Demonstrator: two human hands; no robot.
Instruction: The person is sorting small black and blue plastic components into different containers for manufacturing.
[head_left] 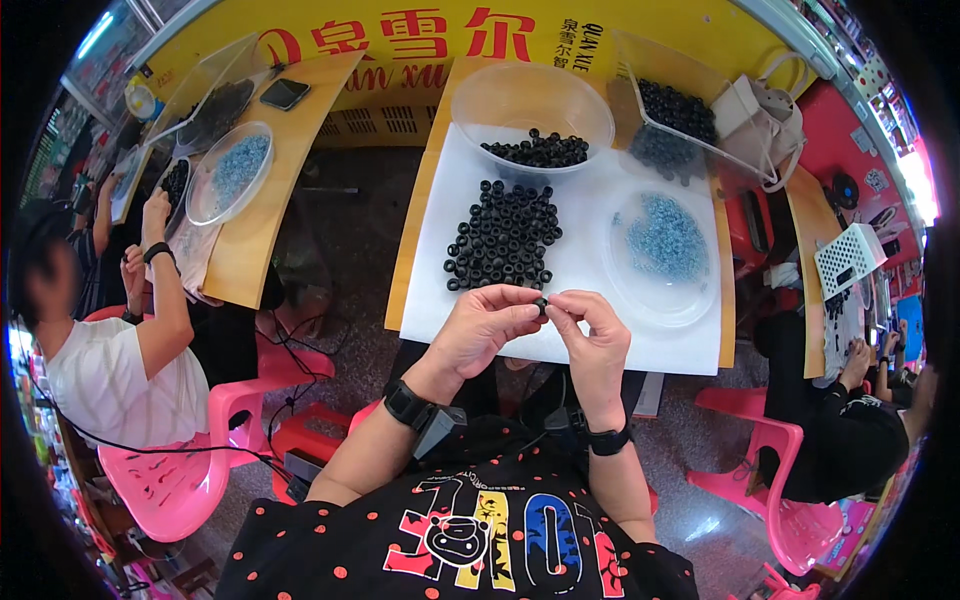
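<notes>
Above the near edge of the worktop (690, 352), left hand (487, 322) and right hand (592, 325) are pinching together one small black ring (541, 304), seemingly light, stiff, best gripped by its rim.

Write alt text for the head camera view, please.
Two hands, left hand and right hand, pinch one small black ring between them above a white sheet holding a pile of black rings and a dish of blue pieces.
</notes>
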